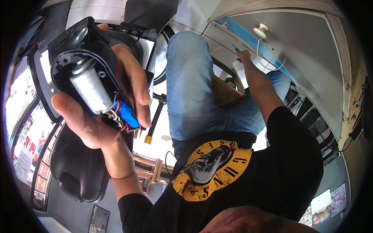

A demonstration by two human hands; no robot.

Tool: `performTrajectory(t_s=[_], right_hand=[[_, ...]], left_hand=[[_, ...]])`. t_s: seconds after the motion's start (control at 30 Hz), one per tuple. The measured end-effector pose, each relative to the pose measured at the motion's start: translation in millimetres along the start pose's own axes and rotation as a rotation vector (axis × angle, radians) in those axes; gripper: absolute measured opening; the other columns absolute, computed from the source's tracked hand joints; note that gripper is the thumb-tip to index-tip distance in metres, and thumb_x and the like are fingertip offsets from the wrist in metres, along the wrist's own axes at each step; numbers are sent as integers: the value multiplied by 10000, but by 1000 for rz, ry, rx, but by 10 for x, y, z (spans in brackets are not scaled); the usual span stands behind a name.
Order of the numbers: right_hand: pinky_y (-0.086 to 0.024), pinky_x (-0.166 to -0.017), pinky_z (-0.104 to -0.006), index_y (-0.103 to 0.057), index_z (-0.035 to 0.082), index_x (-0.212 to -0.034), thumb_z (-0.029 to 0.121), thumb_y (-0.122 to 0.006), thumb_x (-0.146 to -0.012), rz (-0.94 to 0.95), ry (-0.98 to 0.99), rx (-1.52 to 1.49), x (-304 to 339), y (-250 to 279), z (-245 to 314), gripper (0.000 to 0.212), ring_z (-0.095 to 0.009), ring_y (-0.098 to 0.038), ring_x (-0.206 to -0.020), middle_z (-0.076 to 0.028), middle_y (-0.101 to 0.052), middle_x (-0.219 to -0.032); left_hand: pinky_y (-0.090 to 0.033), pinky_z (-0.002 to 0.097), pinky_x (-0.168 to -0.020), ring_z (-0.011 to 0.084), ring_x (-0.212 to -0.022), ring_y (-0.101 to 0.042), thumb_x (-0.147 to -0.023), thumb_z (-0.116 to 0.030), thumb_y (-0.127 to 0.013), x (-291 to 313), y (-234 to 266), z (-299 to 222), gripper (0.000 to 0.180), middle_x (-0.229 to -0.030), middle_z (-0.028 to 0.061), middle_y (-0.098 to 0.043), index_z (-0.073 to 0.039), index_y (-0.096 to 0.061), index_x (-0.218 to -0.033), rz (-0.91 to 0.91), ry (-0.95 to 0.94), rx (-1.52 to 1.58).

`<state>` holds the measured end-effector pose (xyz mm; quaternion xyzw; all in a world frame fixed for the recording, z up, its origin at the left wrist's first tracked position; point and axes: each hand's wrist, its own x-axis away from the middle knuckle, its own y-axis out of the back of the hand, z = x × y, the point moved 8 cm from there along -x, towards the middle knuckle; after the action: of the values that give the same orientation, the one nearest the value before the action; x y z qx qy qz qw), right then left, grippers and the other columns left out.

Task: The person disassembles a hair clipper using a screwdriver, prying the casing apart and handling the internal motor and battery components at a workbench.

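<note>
Housing, upper left, black, open face toward the camera, long axis slanting down-right, silver motor inside, blue cell lower, left hand gripping it; right hand clasps a green tool!

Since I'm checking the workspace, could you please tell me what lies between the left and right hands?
In the head view, mainly the left leg in blue jeans lies between the left hand and the right hand.
</note>
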<state>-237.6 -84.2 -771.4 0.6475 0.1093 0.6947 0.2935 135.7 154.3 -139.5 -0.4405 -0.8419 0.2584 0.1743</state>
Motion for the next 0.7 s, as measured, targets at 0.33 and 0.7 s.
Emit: performTrajectory(t_s=[0.33, 0.7], right_hand=[[-559, -445, -326, -740, 7, -877, 309, -786, -912, -24, -36, 38, -16, -16, 7, 307, -212, -763, -605, -100, -756, -778], [-554, -436, -330, -720, -17, -876, 281, -780, -916, -18, -28, -3, -33, -11, 22, 306, -222, -766, -617, -110, -749, -785]], left_hand=[[-627, 308, -480, 209, -506, -647, -1058, -587, -474, -8, 14, 24, 820, -833, 173, -542, -8, -230, -1584, -20, 13, -14], [-608, 301, -457, 204, -483, -621, -1063, -589, -460, -37, 8, 32, 821, -818, 169, -527, 4, -230, -1582, -17, -14, -17]])
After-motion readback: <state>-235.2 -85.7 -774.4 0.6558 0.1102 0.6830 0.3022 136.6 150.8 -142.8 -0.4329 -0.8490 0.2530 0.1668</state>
